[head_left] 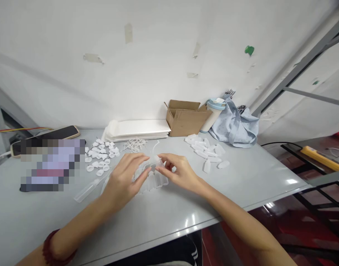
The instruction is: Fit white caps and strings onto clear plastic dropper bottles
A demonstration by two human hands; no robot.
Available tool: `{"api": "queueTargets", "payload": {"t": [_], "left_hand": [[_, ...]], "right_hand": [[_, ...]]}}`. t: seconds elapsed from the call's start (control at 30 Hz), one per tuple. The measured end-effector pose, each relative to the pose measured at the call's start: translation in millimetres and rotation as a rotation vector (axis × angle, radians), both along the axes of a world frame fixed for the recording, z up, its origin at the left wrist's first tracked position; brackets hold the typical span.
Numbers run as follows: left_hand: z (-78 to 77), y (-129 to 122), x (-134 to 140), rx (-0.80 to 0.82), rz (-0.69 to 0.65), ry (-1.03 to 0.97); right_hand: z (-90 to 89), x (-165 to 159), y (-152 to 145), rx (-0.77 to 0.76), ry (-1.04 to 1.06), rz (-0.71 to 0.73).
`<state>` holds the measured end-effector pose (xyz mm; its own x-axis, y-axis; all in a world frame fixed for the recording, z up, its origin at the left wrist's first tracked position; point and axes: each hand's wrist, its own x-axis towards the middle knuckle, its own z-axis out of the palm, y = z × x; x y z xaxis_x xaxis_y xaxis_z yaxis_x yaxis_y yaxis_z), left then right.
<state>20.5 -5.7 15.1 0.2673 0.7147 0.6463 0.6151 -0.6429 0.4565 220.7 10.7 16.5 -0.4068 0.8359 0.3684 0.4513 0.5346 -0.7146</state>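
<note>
Evidently, my right hand (179, 170) pinches a small translucent piece (156, 160) above the clear plastic containers (155, 181); my left hand (122, 180), thumb and fingers parted, hovers beside it, perhaps for support. White caps (95, 154) and thin white tubes (135, 145) lie heaped separately, probably for easy reach.

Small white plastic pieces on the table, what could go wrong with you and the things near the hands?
The small white plastic pieces lie loose beside the left hand, so a bump might scatter them. The right hand seems to pinch a translucent piece, which could slip. The long clear tube lies near the left wrist and might get nudged.
</note>
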Motion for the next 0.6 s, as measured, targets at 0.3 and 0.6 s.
{"api": "queueTargets", "payload": {"t": [0.3,0.6], "left_hand": [[3.5,18.5,17.1,0.307,-0.166,0.355],[-2.7,24.9,42.5,-0.011,-0.256,0.341]], "right_hand": [[7.6,4.8,5.6,-0.21,0.124,-0.074],[31.0,29.6,16.3,-0.34,-0.249,0.021]]}}
